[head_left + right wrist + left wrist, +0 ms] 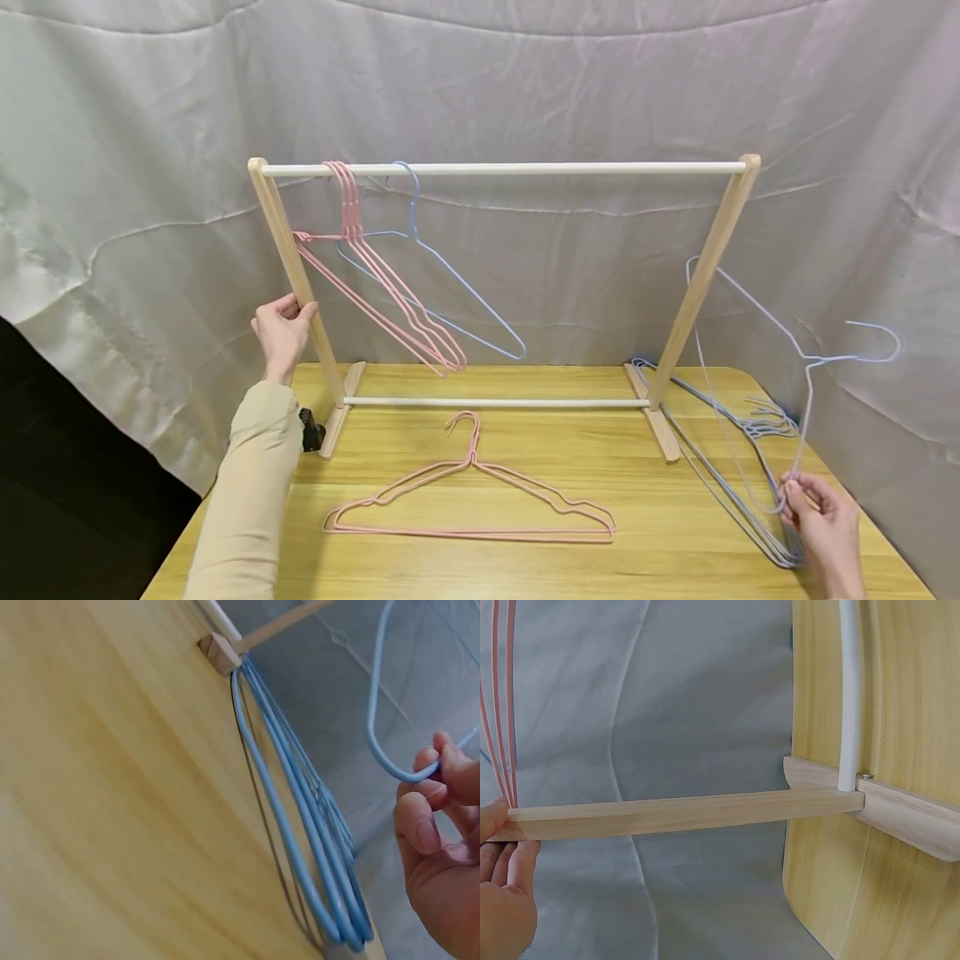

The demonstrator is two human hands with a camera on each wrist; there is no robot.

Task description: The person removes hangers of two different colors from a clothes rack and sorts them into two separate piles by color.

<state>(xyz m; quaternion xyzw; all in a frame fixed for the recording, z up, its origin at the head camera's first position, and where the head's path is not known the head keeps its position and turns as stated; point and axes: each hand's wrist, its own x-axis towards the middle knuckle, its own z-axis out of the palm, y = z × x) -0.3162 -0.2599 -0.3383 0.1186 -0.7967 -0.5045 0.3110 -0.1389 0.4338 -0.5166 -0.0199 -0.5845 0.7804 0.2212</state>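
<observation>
My left hand (pixel 282 333) grips the left wooden post of the clothes rack (pixel 504 169); in the left wrist view its thumb and fingers (pixel 523 866) lie on either side of the post. At the far right, my right hand (pixel 825 525) pinches one end of a blue hanger (pixel 808 392), raised off the table with its hook pointing right. Several pink hangers (pixel 351 208) and one blue hanger (pixel 465 283) hang from the left part of the white top rail.
Pink hangers (pixel 472 533) lie flat on the wooden table (pixel 450 575) in front of the rack. A stack of blue hangers (pixel 300 802) lies at the table's right side, by the rack's right foot (pixel 660 425). Grey curtain (pixel 570 92) hangs behind.
</observation>
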